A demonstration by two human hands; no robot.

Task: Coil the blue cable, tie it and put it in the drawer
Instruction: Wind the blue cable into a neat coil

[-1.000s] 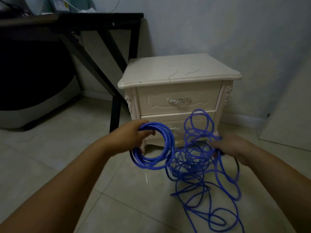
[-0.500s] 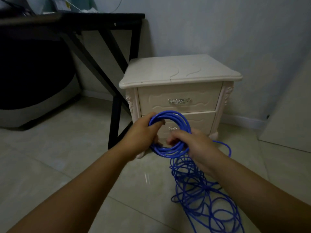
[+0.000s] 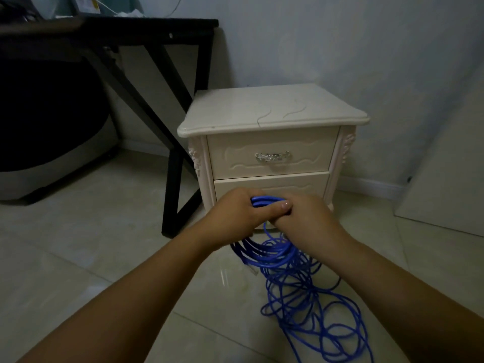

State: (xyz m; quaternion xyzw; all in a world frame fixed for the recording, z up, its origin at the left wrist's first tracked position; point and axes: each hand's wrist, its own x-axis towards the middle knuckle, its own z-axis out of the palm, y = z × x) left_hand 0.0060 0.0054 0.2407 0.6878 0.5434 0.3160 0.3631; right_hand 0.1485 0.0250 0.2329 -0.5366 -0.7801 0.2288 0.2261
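The blue cable [image 3: 269, 254] hangs as a bundle of loops from both hands, and its loose remainder lies tangled on the floor tiles to the lower right. My left hand [image 3: 235, 216] grips the top of the coil, thumb across the strands. My right hand [image 3: 306, 218] is closed on the same bundle right beside it, the two hands touching. Behind them stands a cream nightstand [image 3: 272, 111] with two shut drawers; the upper drawer [image 3: 272, 155] has a silver handle, the lower drawer [image 3: 272, 183] is partly hidden by my hands.
A black-framed desk [image 3: 167, 74] stands left of the nightstand, one leg close to its side. A dark and grey bulky object [image 3: 52, 153] sits under the desk. A pale board [image 3: 450, 184] leans on the wall at right. Glossy tiles cover the floor.
My right hand came in from the loose cable at the right and closed on the coil next to my left hand. The coil dropped lower and now hangs below both hands.
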